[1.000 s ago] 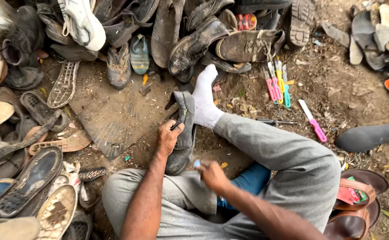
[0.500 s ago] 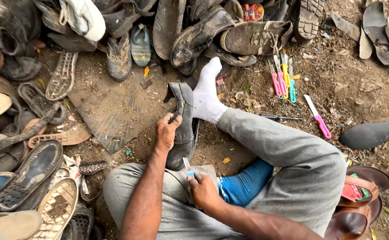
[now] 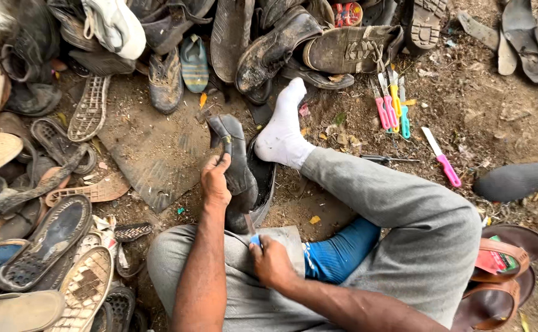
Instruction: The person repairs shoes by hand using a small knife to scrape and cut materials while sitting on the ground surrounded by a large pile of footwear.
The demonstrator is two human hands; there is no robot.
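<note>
Seated on bare dirt [image 3: 158,154], grey-trousered legs folded, one white-socked foot [image 3: 283,132] stretched forward toward a heap of worn shoes [image 3: 281,43]. Left hand [image 3: 215,179] reaching out along a straight, extended forearm, fingers curled over the upper edge of a black shoe [image 3: 238,169], thumb side toward the body, gripping it firmly and holding it tilted with the toe pointing away. Shoe resting just left of the socked foot, its lower end pressed against the near knee and lying over a dark sole piece [image 3: 263,184] on the ground. Right hand [image 3: 272,261] drawn in close over the lap, wrist bent, fingers closed tight around a small blue-handled tool [image 3: 253,238]; blade end pointing up toward the heel of the shoe, contact with the leather too small to make out. Blue cloth [image 3: 336,255] tucked under the raised right knee. To the right on the dirt, a cluster of pink, yellow and turquoise-handled knives [image 3: 390,104], and one more pink-handled knife [image 3: 442,158] lying apart nearer the knee; a thin dark tool [image 3: 382,159] between them. Left side crowded with loose soles and sandals [image 3: 47,240], a white sneaker [image 3: 115,27] on top of the far pile. Brown sandals [image 3: 496,270] stacked at the lower right, beside the thigh.
</note>
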